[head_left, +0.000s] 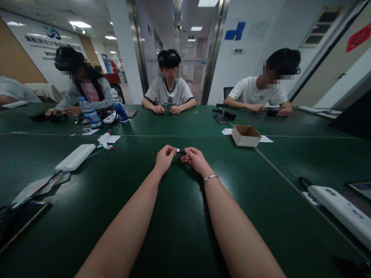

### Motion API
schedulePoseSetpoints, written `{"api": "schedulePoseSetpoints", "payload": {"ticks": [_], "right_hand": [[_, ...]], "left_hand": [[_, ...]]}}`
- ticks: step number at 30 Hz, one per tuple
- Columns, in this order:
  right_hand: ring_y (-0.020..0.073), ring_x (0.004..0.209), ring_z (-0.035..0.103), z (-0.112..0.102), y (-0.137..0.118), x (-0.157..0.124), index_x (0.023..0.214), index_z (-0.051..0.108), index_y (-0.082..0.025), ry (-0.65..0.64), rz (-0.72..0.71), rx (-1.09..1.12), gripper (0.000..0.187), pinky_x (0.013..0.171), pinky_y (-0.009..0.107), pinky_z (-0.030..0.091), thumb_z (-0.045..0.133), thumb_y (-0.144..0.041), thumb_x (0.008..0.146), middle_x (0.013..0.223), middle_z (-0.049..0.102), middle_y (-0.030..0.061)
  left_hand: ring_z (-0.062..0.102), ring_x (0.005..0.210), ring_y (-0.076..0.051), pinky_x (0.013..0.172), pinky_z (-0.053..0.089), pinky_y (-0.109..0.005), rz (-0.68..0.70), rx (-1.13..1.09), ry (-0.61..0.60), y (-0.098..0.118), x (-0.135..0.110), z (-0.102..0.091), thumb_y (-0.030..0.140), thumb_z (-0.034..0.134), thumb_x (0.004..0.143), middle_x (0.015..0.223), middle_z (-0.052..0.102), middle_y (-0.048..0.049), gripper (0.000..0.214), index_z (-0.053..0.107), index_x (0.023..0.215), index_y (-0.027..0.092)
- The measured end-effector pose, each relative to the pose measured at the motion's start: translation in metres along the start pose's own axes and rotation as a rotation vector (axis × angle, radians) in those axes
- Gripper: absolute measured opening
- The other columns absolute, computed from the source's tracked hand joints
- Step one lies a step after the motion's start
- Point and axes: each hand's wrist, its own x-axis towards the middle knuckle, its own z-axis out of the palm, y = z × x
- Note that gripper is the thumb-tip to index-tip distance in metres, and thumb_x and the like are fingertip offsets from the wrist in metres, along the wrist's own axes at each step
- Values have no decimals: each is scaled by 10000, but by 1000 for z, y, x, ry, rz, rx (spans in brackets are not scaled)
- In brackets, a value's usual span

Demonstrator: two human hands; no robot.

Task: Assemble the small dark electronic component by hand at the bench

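Observation:
My left hand (165,157) and my right hand (195,158) meet over the dark green table (179,216), both forearms stretched forward. Between their pinched fingertips is a small dark cylindrical part with a silvery end (181,151). Each hand grips one end of it. A thin silver bracelet (210,177) circles my right wrist. The part is too small to name more exactly.
An open cardboard box (245,135) stands right of my hands. White power strips lie at left (75,157) and at right (342,208). Water bottles (89,112) and paper scraps (108,138) sit at left. Three people sit across the table; a phone (17,222) lies near left.

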Motion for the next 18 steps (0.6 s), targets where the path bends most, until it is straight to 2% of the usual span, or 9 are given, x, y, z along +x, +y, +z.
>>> {"api": "schedulePoseSetpoints", "payload": {"ticks": [7,18], "right_hand": [[128,573,633,0,0,0,884,631,-163,-41,-23,19,442,613,254,523,830,-454,618,630,675,21],[114,582,628,-1,2,1,972,640,-175,-89,-51,5,409,627,252,540,815,-384,666,699,690,27]], "left_hand": [[457,564,-108,580,339,-238,-63,16,7,-1,0,-2,515,561,804,573,508,33,385,510,625,178],[413,528,-98,547,313,-232,-98,-69,25,-4,1,-2,544,567,792,538,451,42,436,485,581,171]]}}
